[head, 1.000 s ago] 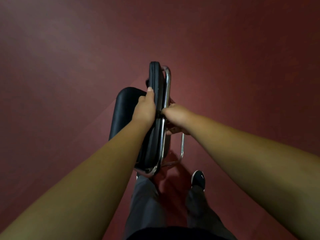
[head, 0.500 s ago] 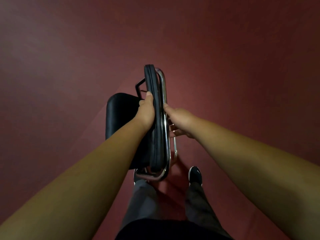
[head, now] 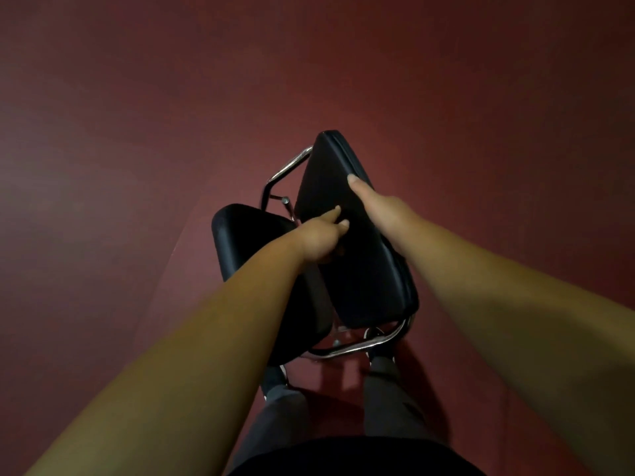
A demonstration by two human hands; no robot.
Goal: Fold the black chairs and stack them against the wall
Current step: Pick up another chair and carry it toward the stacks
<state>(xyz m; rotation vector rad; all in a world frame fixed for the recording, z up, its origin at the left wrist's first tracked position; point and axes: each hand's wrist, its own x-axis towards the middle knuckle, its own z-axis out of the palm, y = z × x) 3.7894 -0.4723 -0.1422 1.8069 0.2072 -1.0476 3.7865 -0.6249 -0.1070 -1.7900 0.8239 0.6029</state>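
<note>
Over the red floor (head: 137, 166), a black chair (head: 347, 304) hangs partly folded, its seat (head: 247, 242) jutting left. The left hand (head: 319, 238) lies curled against the back pad (head: 330, 187); whether it grips is unclear. The right hand (head: 381, 209) clasps that pad's right edge, thumb on top.

floor (head: 481, 97) is showing dark red and plain, filling the whole view | paler band is slanting across it left of centre | person's shoes (head: 274, 377) are standing on it at bottom centre, mostly hidden
</note>
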